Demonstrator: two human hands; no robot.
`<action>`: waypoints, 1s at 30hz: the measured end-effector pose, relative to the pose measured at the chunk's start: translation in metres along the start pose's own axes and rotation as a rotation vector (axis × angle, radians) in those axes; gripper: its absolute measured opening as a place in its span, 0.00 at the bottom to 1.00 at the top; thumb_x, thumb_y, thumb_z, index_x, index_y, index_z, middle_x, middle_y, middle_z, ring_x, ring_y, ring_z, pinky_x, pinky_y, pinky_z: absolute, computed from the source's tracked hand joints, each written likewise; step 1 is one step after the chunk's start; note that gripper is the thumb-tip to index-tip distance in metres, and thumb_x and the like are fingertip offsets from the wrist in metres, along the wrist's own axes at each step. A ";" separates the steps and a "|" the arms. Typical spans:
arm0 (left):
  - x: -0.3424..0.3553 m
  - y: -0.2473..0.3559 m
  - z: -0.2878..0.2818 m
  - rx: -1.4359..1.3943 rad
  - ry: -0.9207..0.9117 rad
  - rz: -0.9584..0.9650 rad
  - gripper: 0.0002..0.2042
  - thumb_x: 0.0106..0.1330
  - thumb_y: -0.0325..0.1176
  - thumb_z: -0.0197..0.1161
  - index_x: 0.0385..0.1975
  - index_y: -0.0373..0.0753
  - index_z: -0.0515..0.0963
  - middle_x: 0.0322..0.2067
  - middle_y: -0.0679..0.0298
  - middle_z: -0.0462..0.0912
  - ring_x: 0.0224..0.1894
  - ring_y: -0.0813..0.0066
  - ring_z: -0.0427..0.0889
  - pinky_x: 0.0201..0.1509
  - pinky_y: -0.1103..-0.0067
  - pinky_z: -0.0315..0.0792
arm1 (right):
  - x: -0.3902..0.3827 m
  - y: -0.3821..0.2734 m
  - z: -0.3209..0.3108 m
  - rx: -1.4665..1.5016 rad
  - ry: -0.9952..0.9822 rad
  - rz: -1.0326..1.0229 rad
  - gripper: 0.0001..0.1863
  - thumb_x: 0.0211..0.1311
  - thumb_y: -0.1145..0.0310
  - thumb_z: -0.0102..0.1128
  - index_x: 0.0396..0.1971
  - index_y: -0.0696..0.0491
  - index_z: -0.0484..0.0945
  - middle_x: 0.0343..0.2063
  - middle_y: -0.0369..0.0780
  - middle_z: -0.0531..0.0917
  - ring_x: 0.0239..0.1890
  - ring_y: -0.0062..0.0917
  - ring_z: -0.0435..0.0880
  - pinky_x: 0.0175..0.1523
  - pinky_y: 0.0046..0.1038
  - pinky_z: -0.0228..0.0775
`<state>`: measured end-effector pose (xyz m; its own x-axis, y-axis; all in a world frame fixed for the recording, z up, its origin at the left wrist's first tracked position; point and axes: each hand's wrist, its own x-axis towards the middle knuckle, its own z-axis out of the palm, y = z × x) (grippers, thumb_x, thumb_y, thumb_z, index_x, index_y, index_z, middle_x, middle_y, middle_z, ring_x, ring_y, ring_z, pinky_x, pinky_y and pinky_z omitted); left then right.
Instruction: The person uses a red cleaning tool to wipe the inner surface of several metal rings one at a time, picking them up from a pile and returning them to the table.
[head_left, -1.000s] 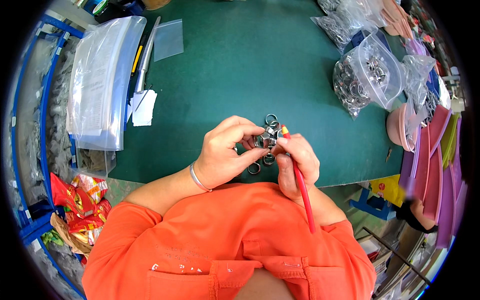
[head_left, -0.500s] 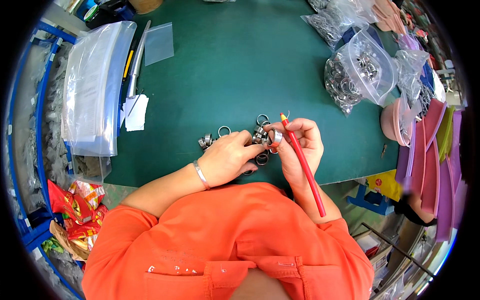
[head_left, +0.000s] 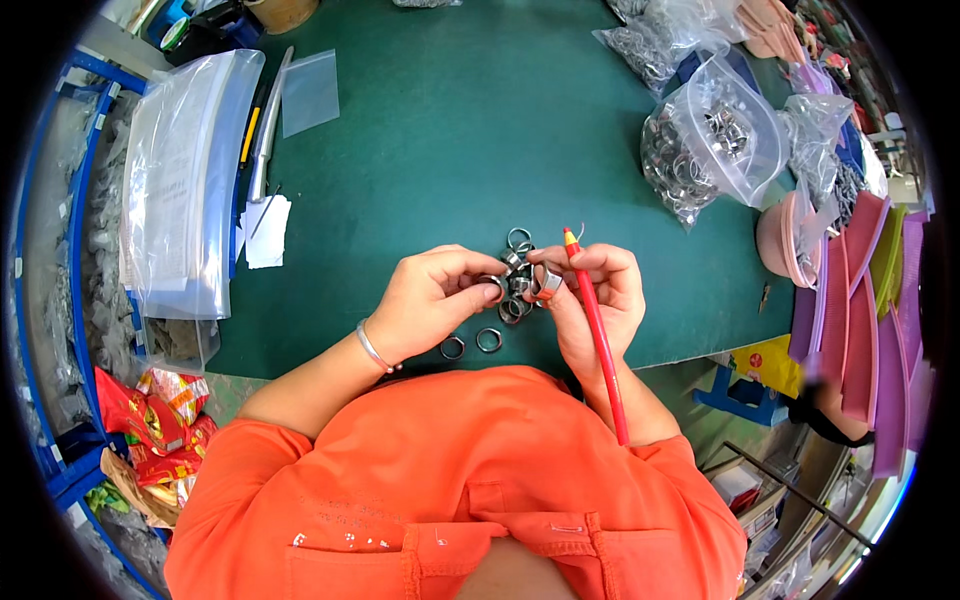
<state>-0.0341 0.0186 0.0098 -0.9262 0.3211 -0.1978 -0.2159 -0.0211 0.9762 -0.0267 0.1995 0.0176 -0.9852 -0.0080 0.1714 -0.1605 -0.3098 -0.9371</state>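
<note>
My left hand (head_left: 418, 305) pinches a metal ring (head_left: 493, 289) between thumb and forefinger. Close on its right, my right hand (head_left: 612, 300) grips a silvery ring (head_left: 547, 282), possibly more than one, at its thumb and fingers. That same hand also holds a red pencil (head_left: 598, 335), its yellow-banded tip pointing away from me and its shaft running back along the forearm. Between the hands lies a small heap of metal rings (head_left: 517, 285), partly hidden by the fingers. Two loose rings, one (head_left: 489, 340) beside another (head_left: 452, 348), lie nearer the table's front edge.
The green table (head_left: 430, 150) carries a clear bag of metal rings (head_left: 675, 165) with a clear plastic scoop-like container (head_left: 745, 165) at the right. A pink tub (head_left: 785, 240) stands near it. Plastic-sleeved papers (head_left: 185, 190) and a small zip bag (head_left: 310, 92) lie left.
My left hand has turned from lying over the rings to pinching one. Two loose rings now show near the front edge. My right hand keeps the pencil, which has tilted more upright.
</note>
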 end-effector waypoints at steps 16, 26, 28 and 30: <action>0.001 0.003 -0.007 -0.560 0.084 -0.178 0.12 0.61 0.22 0.62 0.45 0.31 0.76 0.42 0.60 0.80 0.36 0.78 0.78 0.39 0.83 0.74 | 0.082 -0.030 -0.040 -0.628 0.212 -0.780 0.11 0.57 0.88 0.54 0.37 0.60 0.71 0.34 0.46 0.81 0.40 0.32 0.83 0.50 0.30 0.73; -0.004 0.005 0.004 -0.511 0.085 0.039 0.18 0.56 0.17 0.65 0.48 0.27 0.74 0.42 0.57 0.80 0.42 0.72 0.81 0.49 0.78 0.78 | 0.006 0.009 0.010 -0.353 -0.115 -0.260 0.15 0.49 0.87 0.64 0.36 0.59 0.72 0.35 0.45 0.83 0.38 0.30 0.82 0.42 0.27 0.76; -0.004 0.006 0.004 -0.478 0.072 0.100 0.18 0.57 0.17 0.65 0.48 0.26 0.73 0.43 0.56 0.80 0.42 0.73 0.82 0.49 0.79 0.78 | 0.005 0.013 0.008 -0.347 -0.118 -0.251 0.15 0.48 0.88 0.64 0.36 0.59 0.72 0.35 0.45 0.83 0.38 0.30 0.82 0.43 0.27 0.76; -0.005 0.009 0.003 -0.303 0.045 0.138 0.18 0.57 0.17 0.65 0.48 0.25 0.73 0.41 0.56 0.80 0.41 0.73 0.82 0.48 0.78 0.79 | 0.006 0.013 0.008 -0.341 -0.119 -0.244 0.16 0.48 0.88 0.63 0.36 0.59 0.72 0.34 0.45 0.82 0.38 0.30 0.82 0.43 0.26 0.76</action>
<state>-0.0306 0.0194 0.0197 -0.9645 0.2532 -0.0756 -0.1629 -0.3442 0.9247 -0.0339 0.1882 0.0088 -0.9052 -0.0889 0.4156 -0.4185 0.0155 -0.9081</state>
